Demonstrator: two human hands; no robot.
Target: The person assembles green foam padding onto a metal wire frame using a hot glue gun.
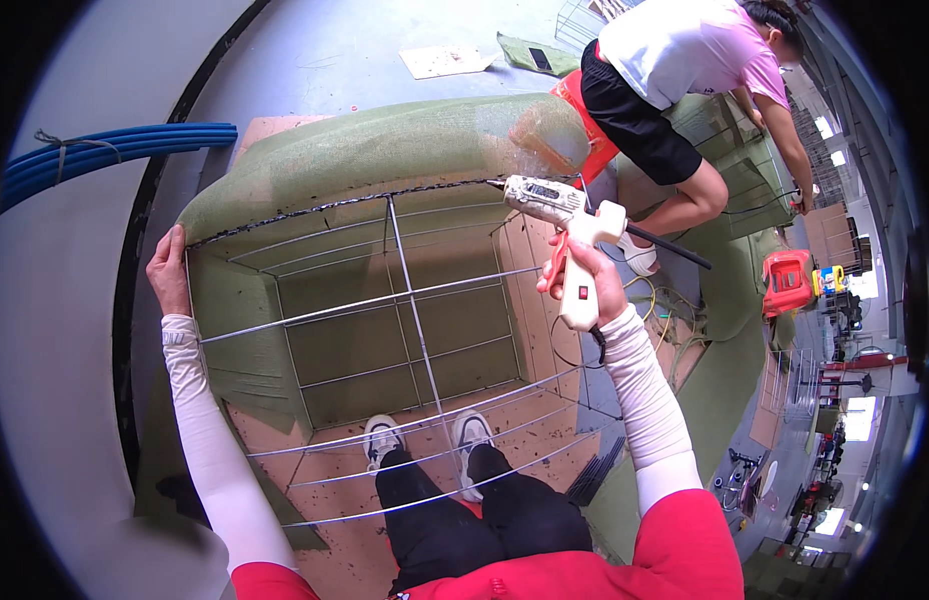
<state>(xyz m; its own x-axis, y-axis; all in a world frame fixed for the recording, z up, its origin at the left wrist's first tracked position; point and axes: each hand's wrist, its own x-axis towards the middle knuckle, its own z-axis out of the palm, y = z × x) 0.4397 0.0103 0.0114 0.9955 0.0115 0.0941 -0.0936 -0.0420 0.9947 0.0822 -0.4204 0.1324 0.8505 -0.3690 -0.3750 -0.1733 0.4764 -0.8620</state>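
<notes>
A wire frame (409, 290) of thin metal rods stands in front of me, with green mesh cloth (384, 140) over its far side. Dark glue (314, 212) runs along the cloth's edge on the top rod. My left hand (169, 272) grips the frame's far left corner, at the end of the cloth. In my right hand (596, 275) is a cream glue gun (549, 200) with a red trigger, its fingers wrapped around the handle. The nozzle points left and lies close to the right part of the glued edge. Whether it touches is unclear.
Another person (684, 90) bends over a second green-covered wire frame (749, 180) at the far right. Beyond my right arm stands a red plastic stool (787, 282). Blue tubes (114, 147) lie along the left wall. Brown board (254, 425) lies beneath my feet.
</notes>
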